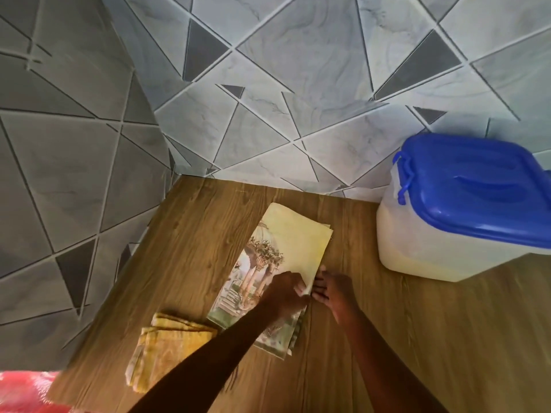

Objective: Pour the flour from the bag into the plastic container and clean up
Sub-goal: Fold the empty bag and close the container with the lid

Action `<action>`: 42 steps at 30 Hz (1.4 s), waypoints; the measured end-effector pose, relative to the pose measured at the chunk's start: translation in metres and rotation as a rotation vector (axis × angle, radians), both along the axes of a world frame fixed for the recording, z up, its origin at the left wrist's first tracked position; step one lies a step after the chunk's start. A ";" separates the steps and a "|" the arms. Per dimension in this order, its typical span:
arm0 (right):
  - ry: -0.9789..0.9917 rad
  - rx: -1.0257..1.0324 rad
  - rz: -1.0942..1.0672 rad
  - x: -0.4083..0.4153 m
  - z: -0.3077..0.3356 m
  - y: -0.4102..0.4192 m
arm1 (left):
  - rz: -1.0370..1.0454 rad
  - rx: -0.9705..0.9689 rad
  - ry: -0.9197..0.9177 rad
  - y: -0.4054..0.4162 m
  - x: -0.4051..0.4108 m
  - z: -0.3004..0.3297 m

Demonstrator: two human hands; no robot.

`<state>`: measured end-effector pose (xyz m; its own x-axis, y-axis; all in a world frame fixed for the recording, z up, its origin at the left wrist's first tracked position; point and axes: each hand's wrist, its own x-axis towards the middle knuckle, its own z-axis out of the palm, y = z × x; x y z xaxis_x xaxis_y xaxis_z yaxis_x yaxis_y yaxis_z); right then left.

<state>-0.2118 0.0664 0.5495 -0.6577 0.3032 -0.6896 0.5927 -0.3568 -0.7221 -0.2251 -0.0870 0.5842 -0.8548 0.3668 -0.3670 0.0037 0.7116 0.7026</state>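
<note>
**Two hands at the right edge of a flattened bag**

Two hands are shown meeting at one spot, and the scene is read from left to right. At the near left, a folded yellow cloth (167, 350) is seen on the wooden table (417, 338), close to the table's left edge and just beside the near end of the bag. The empty flour bag (286, 251), printed with columns and foliage, is laid flat near the table's middle; its long axis is run from the near left toward the far right, pointing at the tiled wall (298, 84).

The left hand (286, 290) is placed on the bag's right long edge, roughly midway along its length, with the fingers curled onto the paper; a pinch of that edge is suggested, though the fingertips are partly hidden. The right hand (334, 290) is held just beside it on the bare table, fingers spread and fairly straight, with the fingertips at or against the same edge; whether paper is actually touched cannot be told.

Farther right, well apart from the bag, the plastic container (432, 248) is stood with its blue lid (477, 192) on and pale contents visible through the wall, so pouring is judged complete. A fold or lift of the bag is judged to be in hand. Open table is left to the right of the bag and toward the viewer.
</note>
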 end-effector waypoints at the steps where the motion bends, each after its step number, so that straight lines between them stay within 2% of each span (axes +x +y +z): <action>1: -0.002 0.029 0.005 -0.001 0.000 -0.001 | 0.037 0.061 0.001 -0.003 -0.006 0.001; 4: -0.001 0.134 0.055 -0.001 0.000 -0.005 | 0.248 0.104 0.120 -0.024 -0.031 0.011; 7: -0.007 0.293 0.145 -0.006 0.005 -0.009 | 0.271 -0.148 0.313 -0.060 -0.064 0.019; 8: -0.015 0.332 0.168 -0.008 0.007 -0.011 | 0.268 -0.231 0.299 -0.072 -0.074 0.019; 9: -0.026 0.361 0.184 -0.010 0.008 -0.012 | 0.277 -0.202 0.209 -0.082 -0.082 0.019; 12: -0.041 0.416 0.210 -0.013 0.003 -0.013 | 0.278 0.172 -0.016 -0.098 -0.087 0.014; 19: 0.033 0.454 0.270 -0.007 0.001 0.001 | 0.284 0.353 -0.086 -0.092 -0.085 0.000; 24: 0.099 0.213 0.232 0.005 0.008 0.013 | 0.232 0.514 -0.172 -0.092 -0.083 -0.004; 30: 0.199 -0.077 0.070 0.015 0.015 0.021 | 0.343 0.625 -0.357 -0.099 -0.074 -0.006; 33: 0.195 -0.092 0.031 0.020 0.022 0.022 | 0.490 0.690 -0.491 -0.097 -0.066 -0.003; 36: 0.187 -0.162 -0.022 0.025 0.024 0.023 | 0.726 0.908 -0.645 -0.096 -0.050 0.004; 38: 0.210 -0.363 -0.109 0.029 0.024 0.025 | 0.884 1.096 -0.765 -0.097 -0.045 0.005; 40: 0.258 -0.538 -0.130 0.035 0.019 0.032 | 0.914 1.242 -0.864 -0.101 -0.039 0.007; 42: 0.347 -0.555 -0.006 0.042 0.019 0.036 | 0.872 1.311 -0.901 -0.106 -0.036 0.010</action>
<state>-0.1700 0.1021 0.5687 -0.8698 -0.0322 -0.4923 0.3550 -0.7338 -0.5792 -0.2609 -0.1926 0.5937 -0.6637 0.3720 -0.6489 -0.6831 -0.6548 0.3234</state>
